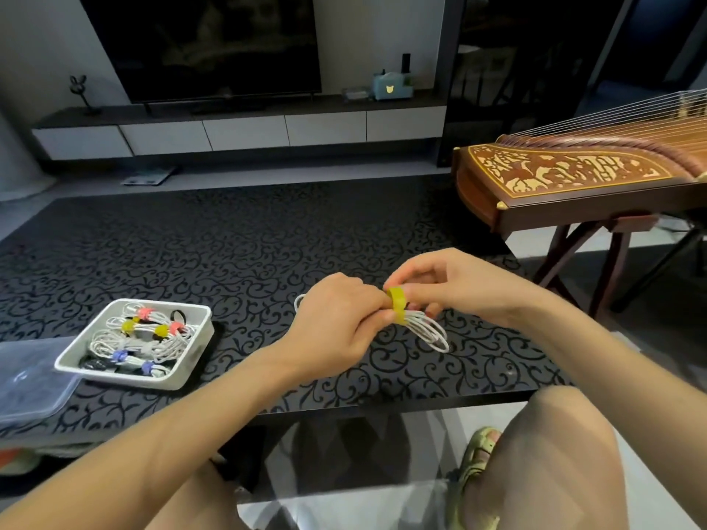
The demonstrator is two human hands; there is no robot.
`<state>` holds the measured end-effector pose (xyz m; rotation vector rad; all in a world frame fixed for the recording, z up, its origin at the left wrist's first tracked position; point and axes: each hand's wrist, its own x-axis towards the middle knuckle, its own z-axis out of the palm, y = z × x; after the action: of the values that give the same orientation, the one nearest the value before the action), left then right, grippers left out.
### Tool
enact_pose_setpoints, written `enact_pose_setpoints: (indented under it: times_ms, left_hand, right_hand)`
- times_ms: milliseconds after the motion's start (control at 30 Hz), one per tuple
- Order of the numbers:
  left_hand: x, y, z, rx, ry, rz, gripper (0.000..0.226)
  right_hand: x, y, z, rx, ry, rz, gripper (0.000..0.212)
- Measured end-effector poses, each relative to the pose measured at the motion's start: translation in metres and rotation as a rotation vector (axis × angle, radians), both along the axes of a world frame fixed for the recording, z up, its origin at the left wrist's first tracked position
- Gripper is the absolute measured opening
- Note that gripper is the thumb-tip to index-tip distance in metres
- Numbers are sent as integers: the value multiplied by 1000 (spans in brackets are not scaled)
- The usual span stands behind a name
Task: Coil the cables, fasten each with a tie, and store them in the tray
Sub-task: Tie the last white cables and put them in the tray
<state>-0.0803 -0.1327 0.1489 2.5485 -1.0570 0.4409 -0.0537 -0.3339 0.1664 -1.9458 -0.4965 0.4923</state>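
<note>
Cable coil [430, 332], white, is held in the air over the near right part of the bench [248, 242], not resting on it. Left grip [336, 319] is clamped round the bundled middle of the loops. Right grip [443, 281] pinches the yellow tie [396, 304], which is wrapped round the bundle between my two hands.

Step in hand, as I judge it: closing the tie.

Method notes:
- Hold the left clamp firm so the loops lie stacked (they fan out past the tie on the right side).
- Pull the strap snug before pressing its end down.
- Set it square across the strands.

Tray [126, 378] sits by the near left corner, already holding tied coils. This coil goes there next.
</note>
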Motion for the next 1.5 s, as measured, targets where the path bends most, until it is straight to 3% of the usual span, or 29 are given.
enact_pose_setpoints:
  times_ms: [167, 333, 400, 500, 633, 733, 900, 1033, 1100, 1167, 1200, 1267, 1333, 1367, 1433, 1500]
  left_hand:
    - [-9, -2, -4, -61, 32, -2, 30]
    - [-17, 1, -12, -115, 69, 80, 27]
    - [-16, 2, -15, -171, 184, 163, 29]
    - [-11, 2, -15, -343, 540, 229, 34]
    - [-6, 2, -8, -660, 998, 226, 37]
    - [0, 4, -2, -794, 1224, 214, 30]
    - [0, 3, 2, -918, 1410, 200, 28]
    - [4, 2, 5, -956, 1303, 134, 22]
    - [6, 3, 7, -972, 1149, 95, 27]
    - [6, 6, 10, -944, 985, 89, 28]
    - [5, 7, 11, -926, 918, 89, 27]
    - [4, 7, 14, -843, 755, 61, 24]
    - [1, 7, 18, -699, 553, 0, 21]
    - [-1, 6, 20, -635, 460, -26, 20]
    - [-4, 5, 25, -542, 294, -63, 21]
    - [-8, 5, 29, -453, 136, -94, 26]
  right_hand:
    - [-7, 22, 2, -76, -308, -211, 22]
    - [-16, 34, -2, -59, -250, -400, 23]
    - [-23, 37, 1, -35, -322, -415, 21]
    - [-36, 41, -3, -94, -533, -381, 20]
    - [-45, 40, -15, -109, -837, -341, 19]
    - [-44, 36, -30, -123, -1137, -255, 17]
    - [-33, 19, -50, -322, -1569, -77, 14]
    - [-36, 12, -48, -528, -1698, -138, 25]
    - [-45, 5, -43, -410, -1613, -262, 33]
    - [-55, -3, -40, -123, -1390, -503, 30]
    - [-59, -5, -39, 48, -1190, -647, 24]
    - [-56, -3, -36, 395, -561, -816, 23]
    - [-46, 4, -34, 522, 115, -719, 47]
    - [-42, 6, -32, 511, 347, -601, 58]
    - [-35, 12, -31, 540, 614, -334, 68]
    - [-30, 18, -31, 621, 712, -131, 64]
